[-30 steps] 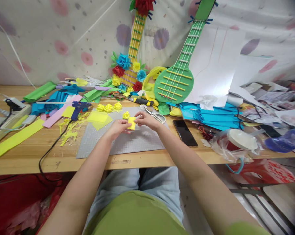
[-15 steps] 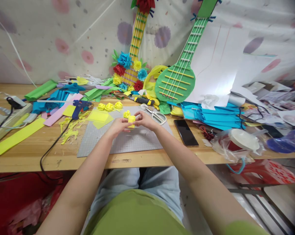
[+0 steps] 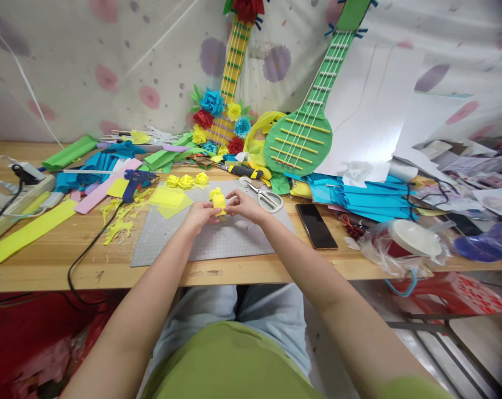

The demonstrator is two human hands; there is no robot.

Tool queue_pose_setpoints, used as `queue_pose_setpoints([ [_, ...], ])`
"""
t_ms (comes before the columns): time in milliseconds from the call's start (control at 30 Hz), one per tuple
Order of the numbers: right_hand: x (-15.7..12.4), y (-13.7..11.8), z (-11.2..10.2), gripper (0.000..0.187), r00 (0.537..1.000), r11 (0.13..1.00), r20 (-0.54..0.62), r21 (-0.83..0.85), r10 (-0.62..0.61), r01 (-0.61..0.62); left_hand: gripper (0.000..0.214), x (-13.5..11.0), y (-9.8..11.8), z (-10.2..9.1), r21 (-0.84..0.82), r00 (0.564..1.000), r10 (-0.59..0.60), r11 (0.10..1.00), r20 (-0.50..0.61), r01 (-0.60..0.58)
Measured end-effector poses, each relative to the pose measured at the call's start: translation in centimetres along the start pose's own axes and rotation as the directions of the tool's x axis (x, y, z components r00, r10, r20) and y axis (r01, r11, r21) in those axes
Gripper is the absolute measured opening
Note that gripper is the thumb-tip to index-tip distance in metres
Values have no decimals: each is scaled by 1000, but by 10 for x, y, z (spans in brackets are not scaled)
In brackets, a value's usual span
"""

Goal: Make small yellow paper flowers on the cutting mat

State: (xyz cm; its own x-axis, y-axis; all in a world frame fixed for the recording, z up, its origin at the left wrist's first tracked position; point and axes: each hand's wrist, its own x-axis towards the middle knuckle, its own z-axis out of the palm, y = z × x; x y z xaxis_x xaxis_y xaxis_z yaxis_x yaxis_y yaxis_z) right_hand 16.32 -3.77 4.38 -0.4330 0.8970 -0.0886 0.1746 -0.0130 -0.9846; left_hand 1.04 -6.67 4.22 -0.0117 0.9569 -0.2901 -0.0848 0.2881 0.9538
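Over the grey cutting mat (image 3: 159, 244), my left hand (image 3: 201, 217) pinches a small piece of yellow crepe paper (image 3: 218, 203). My right hand (image 3: 244, 205) is at the paper's right edge, its thumb and fingers closed against it. The fingertips partly cover the lower part of the paper. Behind it a small yellow paper flower (image 3: 214, 191) shows, partly hidden. Several finished yellow paper flowers (image 3: 186, 182) stand in a row at the mat's back edge. Flat yellow paper squares (image 3: 170, 200) lie left of my left hand. Scissors (image 3: 269, 200) lie right of my right hand.
A blue glue gun (image 3: 131, 185) with a black cord lies left of the mat, among yellow scraps (image 3: 120, 224). A phone (image 3: 316, 225) lies to the right. Green (image 3: 298, 141) and flowered yellow (image 3: 234, 61) paper instruments lean at the back. A lidded cup (image 3: 412, 238) stands far right.
The yellow crepe paper has turned and shifted slightly left, its upper end now nearer the small flower behind it. My right hand has moved a little, its fingers now lower along the paper's edge.
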Motion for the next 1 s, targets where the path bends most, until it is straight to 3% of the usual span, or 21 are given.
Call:
queue_pose_setpoints([
  [167, 2, 1, 4, 35, 999, 1000, -33, 26, 0, 1, 18, -1, 4, 2, -33, 997, 23, 999, -78, -26],
  [600, 0, -3, 3, 35, 999, 996, -34, 91, 7, -4, 20, -3, 4, 0, -99, 999, -40, 994, 1, 40],
  [833, 0, -3, 5, 34, 999, 997, -29, 73, 25, -23, 32, 1, -2, 2, -48, 999, 47, 998, -15, -48],
  [933, 0, -2, -3, 29, 996, 1000, -81, 15, 21, -20, 31, 1, -2, 2, -67, 996, 47, 996, -75, -52],
  [1000, -2, 1, -17, 21, 981, 989, -195, -138, 19, -46, 29, 1, 0, -1, -83, 992, 43, 995, -120, -53],
])
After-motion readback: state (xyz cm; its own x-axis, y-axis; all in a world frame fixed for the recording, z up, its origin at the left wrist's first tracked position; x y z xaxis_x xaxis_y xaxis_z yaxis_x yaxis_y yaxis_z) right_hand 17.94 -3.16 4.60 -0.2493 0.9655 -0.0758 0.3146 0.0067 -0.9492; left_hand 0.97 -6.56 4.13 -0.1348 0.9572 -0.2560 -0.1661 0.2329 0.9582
